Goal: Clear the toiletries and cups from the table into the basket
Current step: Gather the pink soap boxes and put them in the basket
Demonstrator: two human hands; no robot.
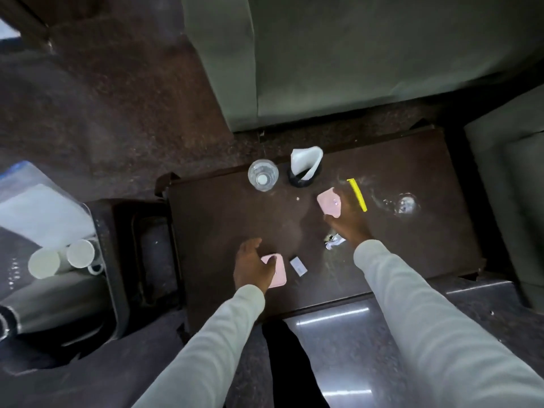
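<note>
Landmark: we take the dark table [426,248] as our reference.
Left hand [254,267]: at the table's near-left part, our fingers spread flat over a pink packet [278,273], not closed around it.
Right hand [350,219]: mid-table, fingers on a second pink packet [329,205]; we cannot tell if they grip it.
Other items on the table: clear cup [263,175] and white holder [304,166] at its far edge; yellow comb [357,194] just beside our right hand.
Basket [114,260]: on the floor left of the table, white cups [63,259] beside it.
</note>
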